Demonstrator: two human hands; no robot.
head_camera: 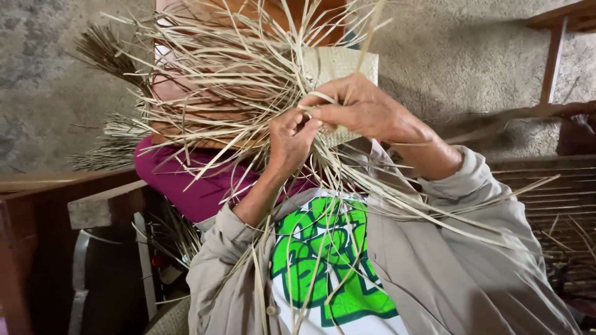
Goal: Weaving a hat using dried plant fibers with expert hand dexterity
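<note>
I hold a partly woven mat of pale dried leaf strips in front of my chest. Its woven patch is small, and many loose strip ends fan out to the left and down over my shirt. My left hand is closed on a few strips just below the woven edge. My right hand pinches a single strip beside it, fingertips almost touching the left hand. Both sleeves are grey, and a white shirt with a green print shows between them.
A magenta cloth covers my lap under the strips. A dark wooden bench stands at lower left, wooden slats at right. Bundles of darker strips lie on the grey concrete floor.
</note>
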